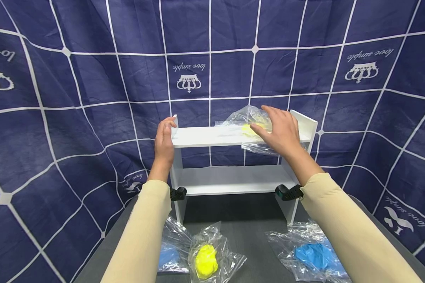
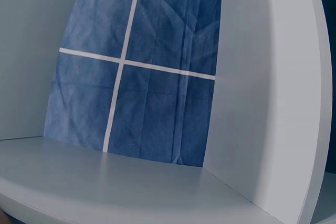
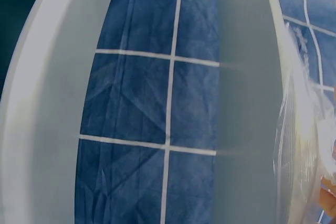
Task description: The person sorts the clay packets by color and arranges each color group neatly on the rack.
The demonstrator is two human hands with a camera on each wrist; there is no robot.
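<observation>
We see the left hand [image 1: 164,141] gripping the top of the left side of the white shelf [image 1: 230,180], fingers bent over its edge. The right hand [image 1: 281,129] is spread wide, thumb well apart from the forefinger, at a clear bag [image 1: 237,118] with a pale yellow lump [image 1: 248,130] inside. This bag lies on the upper board [image 1: 205,137], toward its right end, and part of it hangs below the front edge. The hand covers some of it, so we cannot tell how firmly the fingers touch it. On the dark table [image 1: 248,236] in front, we see a bagged bright yellow lump [image 1: 206,262] between two bagged blue ones, the left blue lump [image 1: 168,254] just beside it and the right blue lump [image 1: 313,255] well apart. Behind hangs a blue cloth [image 1: 230,23] with white lines.
</observation>
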